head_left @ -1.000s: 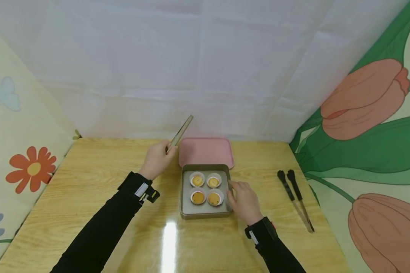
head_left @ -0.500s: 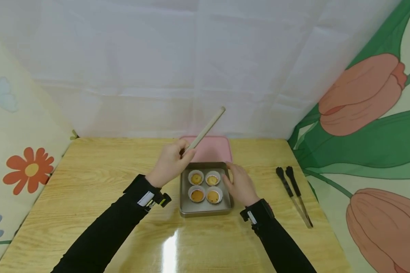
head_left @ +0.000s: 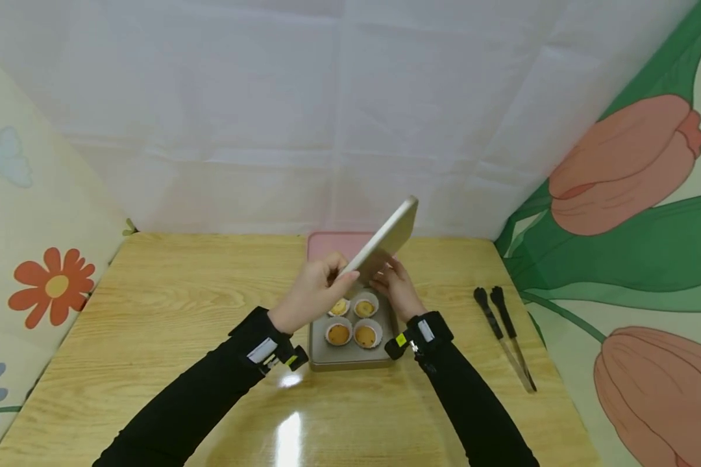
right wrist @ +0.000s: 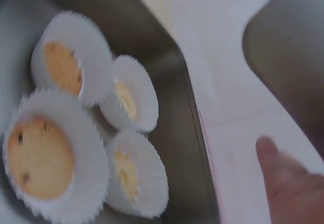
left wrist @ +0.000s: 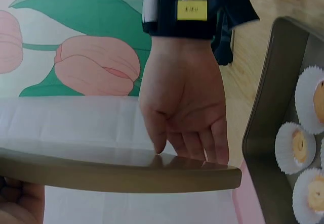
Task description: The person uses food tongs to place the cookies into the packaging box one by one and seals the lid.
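Note:
My left hand (head_left: 312, 292) grips a flat metal lid (head_left: 388, 240), tilted up above the back of a square metal tin (head_left: 353, 365). Several small cupcakes (head_left: 339, 335) in white paper cups sit inside the tin, two partly hidden by the lid and left hand. My right hand (head_left: 398, 292) is at the lid's lower right side; in the left wrist view its fingers (left wrist: 195, 143) reach straight to the lid's surface. In the right wrist view its thumb (right wrist: 286, 178) stands apart from the lid.
Behind the tin lies a pink tray (head_left: 327, 244), partly covered by the lid. Black-handled metal tongs (head_left: 508, 340) rest on the wooden table (head_left: 210, 272) at the right. A white cloth (head_left: 239, 130) hangs at the back, with printed panels on both sides.
My left hand has carried the lid rightward over the tin, turning its flat face into view. My right hand has left the tin's right rim and moved up to the lid.

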`<state>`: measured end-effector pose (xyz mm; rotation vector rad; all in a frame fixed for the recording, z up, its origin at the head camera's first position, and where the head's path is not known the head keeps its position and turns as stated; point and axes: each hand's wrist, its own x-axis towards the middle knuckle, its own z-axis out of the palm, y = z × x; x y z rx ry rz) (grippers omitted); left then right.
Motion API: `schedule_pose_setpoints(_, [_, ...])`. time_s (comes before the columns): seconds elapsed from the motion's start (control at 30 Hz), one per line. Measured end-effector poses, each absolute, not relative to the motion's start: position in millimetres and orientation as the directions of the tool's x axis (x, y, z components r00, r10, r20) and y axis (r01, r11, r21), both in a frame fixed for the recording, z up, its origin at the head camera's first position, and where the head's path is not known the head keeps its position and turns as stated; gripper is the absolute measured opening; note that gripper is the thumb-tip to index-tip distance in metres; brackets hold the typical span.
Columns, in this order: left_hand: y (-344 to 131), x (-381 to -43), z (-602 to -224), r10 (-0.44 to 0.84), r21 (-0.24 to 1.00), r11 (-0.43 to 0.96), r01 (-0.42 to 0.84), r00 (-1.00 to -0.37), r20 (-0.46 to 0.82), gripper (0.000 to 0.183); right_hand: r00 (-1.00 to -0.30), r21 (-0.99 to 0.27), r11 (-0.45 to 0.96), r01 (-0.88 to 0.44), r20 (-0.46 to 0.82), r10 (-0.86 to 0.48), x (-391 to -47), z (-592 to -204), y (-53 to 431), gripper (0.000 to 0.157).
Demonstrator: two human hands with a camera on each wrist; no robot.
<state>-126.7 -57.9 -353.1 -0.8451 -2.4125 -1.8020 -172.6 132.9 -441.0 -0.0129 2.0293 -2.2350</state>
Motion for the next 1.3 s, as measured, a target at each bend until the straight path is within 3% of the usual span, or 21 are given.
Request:
schedule_pose_setpoints(0.1, [-57.4, -126.1, -355.2, 0.392, 0.901, 0.16, 0.402, -0.864, 0.316, 0.019, -0.987, -0.972, -0.194, 0.131, -0.11, -0.113, -173.2, -442.2, 135.5, 0.046])
schedule_pose_setpoints(0.2, [-59.6, -128.1, -357.4, 0.366, 0.906, 0.142, 0.399, -0.871, 0.326, 0.018, -0.988, -0.975, -0.184, 0.127, -0.108, -0.109, -169.7, -440.3, 140.9, 0.045])
schedule_pose_setpoints(0.43, [-70.9, -135.5, -357.9, 0.381, 0.903, 0.193, 0.384, -0.877, 0.292, 0.008, -1.0, -0.992, 0.123, -0.001, 0.002, 0.008, -160.4, -428.1, 165.5, 0.043])
schedule_pose_setpoints(0.6, [-79.2, -140.7, -366.2, 0.416, 0.908, 0.217, 0.358, -0.876, 0.246, 0.047, -0.993, -0.946, 0.314, -0.082, 0.104, 0.053, -154.9, -416.1, 181.0, 0.047])
schedule_pose_setpoints(0.73, [-85.1, -139.9, -377.0, 0.382, 0.9, 0.297, 0.318, -0.904, 0.193, 0.05, -0.989, -0.869, 0.482, -0.108, 0.144, 0.037, -150.7, -405.4, 184.7, 0.051])
schedule_pose_setpoints(0.93, [-91.1, -133.0, -396.4, 0.264, 0.831, 0.499, 0.248, -0.956, 0.127, 0.024, -0.996, -0.696, 0.712, -0.085, 0.047, -0.074, -144.9, -402.3, 181.8, 0.062])
schedule_pose_setpoints(1.1, [-92.7, -127.1, -418.4, 0.217, 0.748, 0.63, 0.21, -0.972, 0.09, 0.024, -0.987, -0.617, 0.784, -0.064, -0.075, -0.139, -142.8, -414.9, 177.7, 0.061])
schedule_pose_setpoints(1.3, [-93.2, -122.3, -445.4, 0.174, 0.671, 0.723, 0.163, -0.983, 0.051, 0.027, -0.981, -0.559, 0.823, -0.102, -0.081, -0.177, -141.4, -434.6, 174.3, 0.052])
